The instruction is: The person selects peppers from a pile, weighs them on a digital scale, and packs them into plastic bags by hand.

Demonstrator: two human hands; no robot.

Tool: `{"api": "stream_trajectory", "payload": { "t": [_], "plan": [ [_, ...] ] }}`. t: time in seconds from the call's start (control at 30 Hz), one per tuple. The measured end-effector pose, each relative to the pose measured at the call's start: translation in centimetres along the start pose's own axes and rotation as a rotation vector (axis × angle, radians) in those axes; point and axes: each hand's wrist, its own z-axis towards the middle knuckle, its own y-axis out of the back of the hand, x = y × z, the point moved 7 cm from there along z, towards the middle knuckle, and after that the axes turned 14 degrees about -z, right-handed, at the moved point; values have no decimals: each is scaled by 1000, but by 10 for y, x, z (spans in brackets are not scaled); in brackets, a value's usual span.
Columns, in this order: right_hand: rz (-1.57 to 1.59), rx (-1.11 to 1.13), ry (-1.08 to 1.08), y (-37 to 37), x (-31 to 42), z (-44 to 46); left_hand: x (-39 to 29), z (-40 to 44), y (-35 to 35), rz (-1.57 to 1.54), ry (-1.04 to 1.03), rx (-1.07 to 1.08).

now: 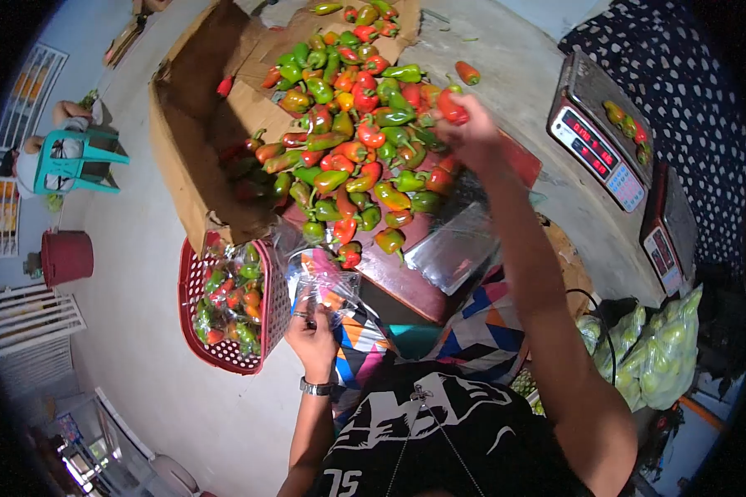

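Observation:
A large heap of red, green and orange peppers [348, 157] spills from a tipped cardboard box [178, 141] over a dark red tabletop [389, 282]. At the heap's right edge, my right hand [477, 137] is closed around a red pepper [452, 108]. Lower down, above my patterned trousers, my left hand [311, 331] grips a clear plastic bag [336, 290]; what the bag holds, if anything, I cannot make out. Flat clear bags [452, 248] lie in a stack on the tabletop between my arms.
A red perforated basket [265, 323] with bagged peppers [228, 298] stands left of my left hand. On the right, a digital scale [584, 137] carries several peppers [626, 124], with a second scale [667, 240] beside it. Bagged green produce [659, 356] sits lower right. A person [29, 166] is near a teal chair [75, 161].

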Motion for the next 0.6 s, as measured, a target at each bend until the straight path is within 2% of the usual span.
{"api": "stream_trajectory", "payload": {
  "t": [0.07, 0.13, 0.2, 0.27, 0.33, 0.37, 0.47, 0.57, 0.6],
  "plan": [
    [-191, 73, 51, 73, 32, -11, -10, 2, -5, 53, -37, 5],
    [-508, -499, 183, 134, 88, -42, -10, 2, -6, 65, -49, 2],
    [-1118, -919, 297, 171, 149, -79, 0, 1, -1, 82, -11, 0],
    [-1680, -1083, 238, 244, 186, -86, -2, 1, -1, 92, -53, -2],
    [-1818, -1192, 238, 256, 207, -100, -10, 0, -7, 70, -51, -7],
    [-1832, -1200, 119, 267, 207, -103, -16, 2, -9, 148, -165, 13],
    [-1978, -1171, 145, 267, 207, -110, -21, 1, -10, 201, -175, 2],
    [-2059, -1178, 203, 294, 202, -108, -12, -1, -9, 142, 34, 14],
    [-2085, -1191, 204, 291, 200, -111, -12, -2, -7, 155, 43, 16]
  ]
}}
